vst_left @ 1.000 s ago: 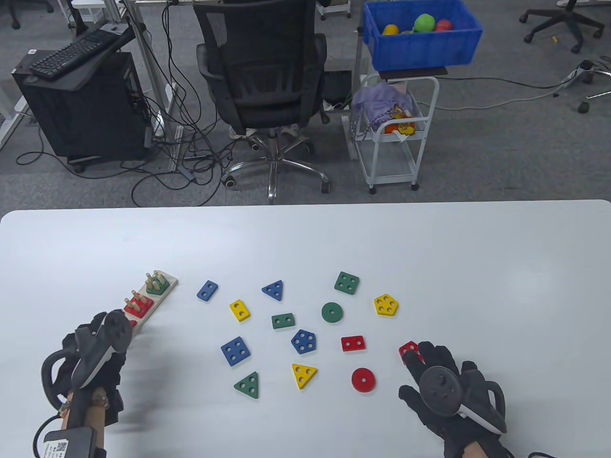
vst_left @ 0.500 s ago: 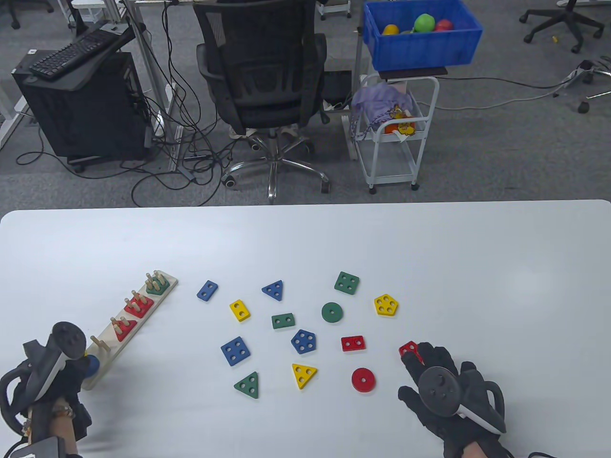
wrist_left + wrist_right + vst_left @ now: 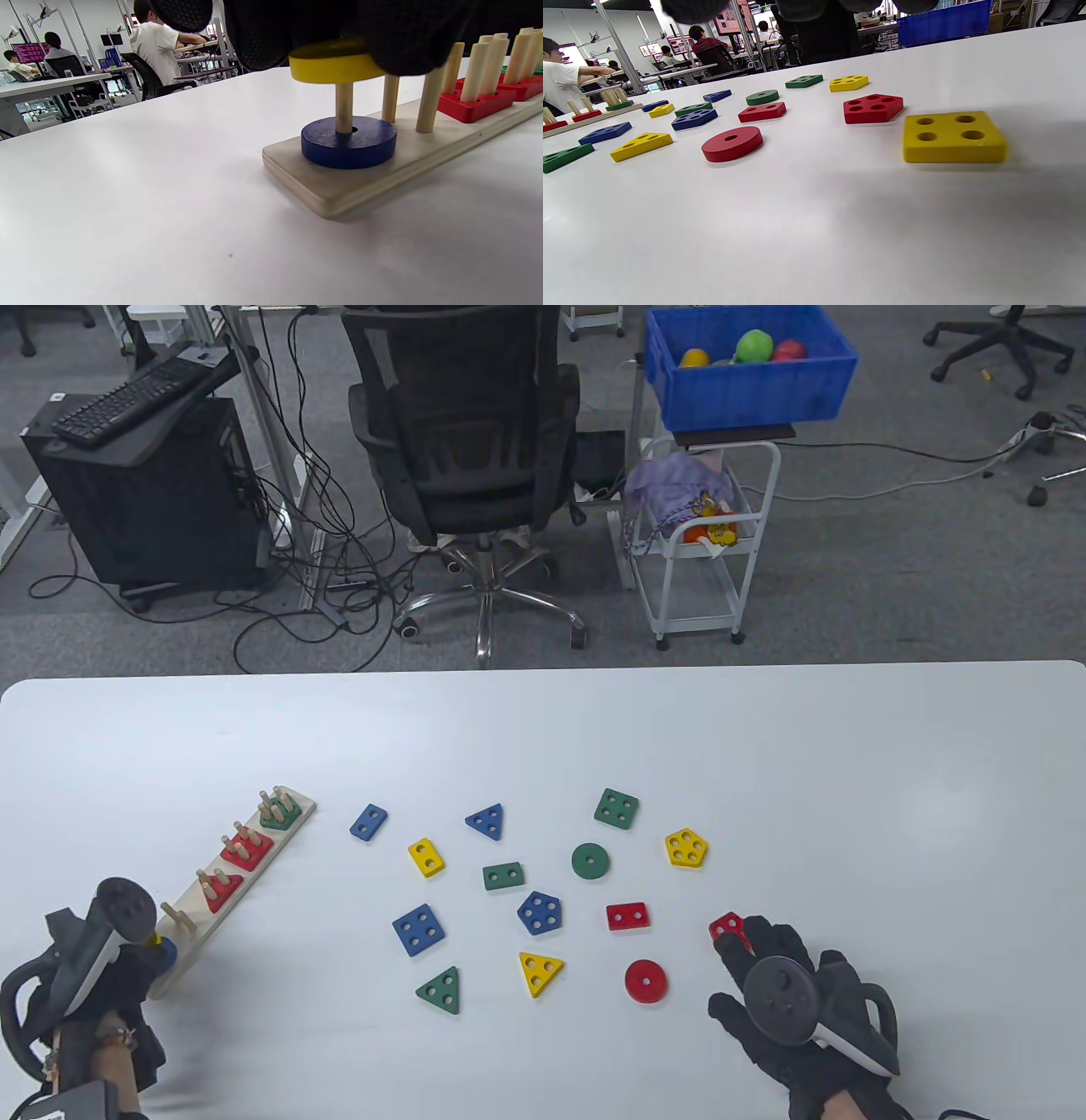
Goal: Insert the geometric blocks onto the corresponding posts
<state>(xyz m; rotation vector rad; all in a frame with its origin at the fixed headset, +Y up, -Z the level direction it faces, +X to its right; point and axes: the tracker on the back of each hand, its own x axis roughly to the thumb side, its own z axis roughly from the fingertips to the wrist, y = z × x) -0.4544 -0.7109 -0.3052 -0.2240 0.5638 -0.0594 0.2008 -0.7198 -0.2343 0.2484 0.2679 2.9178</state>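
Apparently unlabelled, left hand holding yellow disc (on peg), blue disc below

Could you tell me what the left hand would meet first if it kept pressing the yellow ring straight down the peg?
Most likely the blue ring already seated at the peg's base: the yellow ring under the left hand would land on it, with bare peg between them.

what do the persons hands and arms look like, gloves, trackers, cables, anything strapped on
Both hands wear black gloves; the left wrist view shows a dotted, grippy texture on the fingers. The left hand and right hand each carry a dark grey tracker with a round, button-dotted head, a white underside and a black loop. The forearms are bare. A black cable and a labelled box sit at the left wrist; a thin cable trails by the right.
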